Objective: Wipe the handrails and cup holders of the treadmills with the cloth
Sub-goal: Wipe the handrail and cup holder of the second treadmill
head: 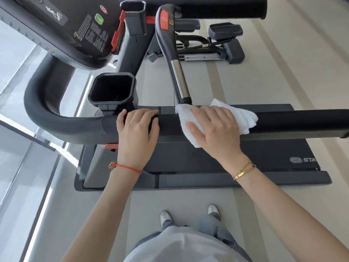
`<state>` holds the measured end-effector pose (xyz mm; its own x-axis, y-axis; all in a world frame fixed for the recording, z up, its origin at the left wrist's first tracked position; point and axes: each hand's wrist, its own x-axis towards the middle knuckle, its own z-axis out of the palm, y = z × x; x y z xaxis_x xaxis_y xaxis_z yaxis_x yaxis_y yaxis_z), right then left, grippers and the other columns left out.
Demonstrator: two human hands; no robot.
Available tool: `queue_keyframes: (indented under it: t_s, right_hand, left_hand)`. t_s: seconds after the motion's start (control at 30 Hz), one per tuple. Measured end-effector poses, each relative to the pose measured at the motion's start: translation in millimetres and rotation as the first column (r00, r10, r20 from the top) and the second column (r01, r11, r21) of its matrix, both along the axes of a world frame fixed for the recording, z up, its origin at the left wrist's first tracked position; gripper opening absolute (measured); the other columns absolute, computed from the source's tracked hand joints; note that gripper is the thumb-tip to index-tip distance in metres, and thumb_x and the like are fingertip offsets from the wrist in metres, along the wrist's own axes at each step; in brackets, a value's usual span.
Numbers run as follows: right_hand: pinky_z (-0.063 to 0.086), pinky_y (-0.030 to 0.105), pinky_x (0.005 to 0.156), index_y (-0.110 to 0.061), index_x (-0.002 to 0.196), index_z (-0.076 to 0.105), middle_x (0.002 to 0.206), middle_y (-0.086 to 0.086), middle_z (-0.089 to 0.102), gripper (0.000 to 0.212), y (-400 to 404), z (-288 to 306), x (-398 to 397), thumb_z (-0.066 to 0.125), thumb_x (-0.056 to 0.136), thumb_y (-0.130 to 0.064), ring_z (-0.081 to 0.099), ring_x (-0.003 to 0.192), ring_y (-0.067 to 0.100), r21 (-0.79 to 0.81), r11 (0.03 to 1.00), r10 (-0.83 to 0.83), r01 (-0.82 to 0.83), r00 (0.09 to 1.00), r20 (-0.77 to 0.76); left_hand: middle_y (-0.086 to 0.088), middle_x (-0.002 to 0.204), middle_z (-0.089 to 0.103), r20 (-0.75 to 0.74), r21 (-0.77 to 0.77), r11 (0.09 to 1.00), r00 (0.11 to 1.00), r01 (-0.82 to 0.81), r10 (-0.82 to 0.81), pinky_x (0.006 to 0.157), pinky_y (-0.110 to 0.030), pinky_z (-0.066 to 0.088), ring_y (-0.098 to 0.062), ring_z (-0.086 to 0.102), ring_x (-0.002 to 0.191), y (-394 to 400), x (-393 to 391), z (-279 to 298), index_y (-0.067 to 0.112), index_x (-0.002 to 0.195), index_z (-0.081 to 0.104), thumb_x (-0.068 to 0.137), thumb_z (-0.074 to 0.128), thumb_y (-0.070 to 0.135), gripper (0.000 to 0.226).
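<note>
Treadmill wipe-down | right hand (213, 127) presses a folded white cloth (243, 118), plush and clean-looking, flat-fingered onto the black handrail (302, 120) at 3 o'clock of the left hand (137, 125), whose fingers drape over the rail | risk: loose folds could slip off the rounded rail; cup holder (112, 89) at 11 o'clock could be skipped

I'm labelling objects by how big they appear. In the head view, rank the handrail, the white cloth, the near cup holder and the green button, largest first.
1. handrail
2. near cup holder
3. cloth, partly hidden under the right hand, so cup holder versus cloth is unsure
4. green button
</note>
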<state>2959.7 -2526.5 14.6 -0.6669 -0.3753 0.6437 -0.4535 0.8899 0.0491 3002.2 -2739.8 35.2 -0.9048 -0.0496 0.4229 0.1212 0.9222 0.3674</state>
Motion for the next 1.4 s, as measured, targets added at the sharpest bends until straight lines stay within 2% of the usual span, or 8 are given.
queue_keyframes:
  t_s: [0.3, 0.77, 0.9, 1.07, 1.13, 1.2, 1.3, 1.4]
  right_hand:
    - [0.044, 0.038, 0.076, -0.016, 0.096, 0.068, 0.075, -0.002, 0.062, 0.037, 88.1, 6.0, -12.9, 0.042, 0.099, -0.041, 0.056, 0.072, 0.025, -0.082, 0.996, -0.030, 0.035, 0.998, 0.062]
    - [0.044, 0.036, 0.081, -0.015, 0.100, 0.070, 0.084, -0.003, 0.067, 0.036, 271.2, 7.5, -20.2, 0.042, 0.099, -0.037, 0.060, 0.080, 0.025, -0.098, 0.992, -0.072, 0.076, 0.997, 0.037]
    - [0.043, 0.037, 0.086, -0.016, 0.099, 0.069, 0.087, -0.003, 0.067, 0.034, 307.3, 3.2, -21.5, 0.041, 0.099, -0.035, 0.059, 0.086, 0.025, -0.199, 0.970, -0.123, 0.138, 0.989, 0.088]
    - [0.041, 0.032, 0.094, -0.015, 0.110, 0.063, 0.106, -0.004, 0.063, 0.032, 319.6, -10.5, -14.9, 0.041, 0.101, -0.037, 0.053, 0.101, 0.019, -0.469, 0.864, -0.090, 0.182, 0.973, 0.212]
    - [0.036, 0.025, 0.099, -0.019, 0.120, 0.057, 0.116, -0.009, 0.059, 0.035, 321.6, -17.8, -9.0, 0.038, 0.101, -0.042, 0.048, 0.112, 0.010, -0.559, 0.806, -0.060, 0.194, 0.966, 0.250]
    - [0.036, 0.026, 0.101, -0.025, 0.126, 0.051, 0.122, -0.019, 0.053, 0.034, 324.8, -22.5, -3.6, 0.036, 0.101, -0.043, 0.044, 0.119, 0.002, -0.661, 0.720, -0.003, 0.211, 0.954, 0.301]
    - [0.044, 0.025, 0.087, -0.040, 0.115, 0.054, 0.108, -0.028, 0.058, 0.024, 335.3, -18.9, -6.9, 0.037, 0.100, -0.047, 0.055, 0.105, 0.003, -0.756, 0.591, 0.094, 0.282, 0.906, 0.412]
    - [0.042, 0.024, 0.068, -0.038, 0.082, 0.062, 0.072, -0.021, 0.061, 0.026, 348.7, -6.1, -23.1, 0.043, 0.096, -0.049, 0.057, 0.070, 0.002, -0.797, 0.446, 0.284, 0.407, 0.780, 0.557]
  left_hand:
    - [0.002, 0.105, 0.071, 0.006, 0.005, 0.999, 0.999, 0.045, -0.045, 0.113, -0.049, 0.029, -0.020, 0.064, 0.103, 105.8, -16.4, 3.4, 0.016, 0.111, 0.070, 0.100, 0.050, 0.019, 0.023]
    - [0.008, 0.095, 0.072, -0.011, -0.002, 0.994, 0.994, 0.108, -0.108, 0.104, -0.043, 0.034, -0.017, 0.065, 0.086, 269.6, -38.5, 0.2, 0.020, 0.099, 0.071, 0.101, 0.046, 0.021, 0.025]
    - [0.008, 0.092, 0.071, 0.000, 0.011, 0.991, 0.991, 0.133, -0.133, 0.098, -0.038, 0.033, -0.018, 0.064, 0.085, 303.4, -43.0, 2.1, 0.020, 0.097, 0.070, 0.101, 0.046, 0.021, 0.025]
    - [0.006, 0.094, 0.072, 0.026, -0.008, 0.984, 0.984, 0.176, -0.176, 0.091, -0.037, 0.039, -0.019, 0.066, 0.087, 334.7, -46.2, 3.7, 0.019, 0.101, 0.071, 0.101, 0.044, 0.024, 0.027]
    - [0.006, 0.095, 0.073, 0.029, -0.023, 0.986, 0.986, 0.166, -0.165, 0.089, -0.036, 0.039, -0.020, 0.066, 0.087, 341.3, -47.0, 3.4, 0.019, 0.102, 0.071, 0.102, 0.043, 0.025, 0.029]
    - [0.006, 0.094, 0.073, 0.030, -0.045, 0.989, 0.989, 0.143, -0.142, 0.088, -0.036, 0.039, -0.020, 0.066, 0.087, 344.2, -47.7, 3.0, 0.021, 0.101, 0.072, 0.102, 0.041, 0.025, 0.031]
    - [0.007, 0.092, 0.073, 0.017, -0.057, 0.991, 0.992, 0.125, -0.124, 0.087, -0.037, 0.040, -0.021, 0.065, 0.085, 345.5, -47.7, 2.4, 0.023, 0.101, 0.072, 0.102, 0.041, 0.025, 0.031]
    - [0.007, 0.091, 0.073, 0.006, -0.056, 0.991, 0.993, 0.122, -0.122, 0.087, -0.037, 0.040, -0.021, 0.065, 0.085, 345.5, -48.1, 1.9, 0.023, 0.101, 0.072, 0.102, 0.042, 0.024, 0.030]
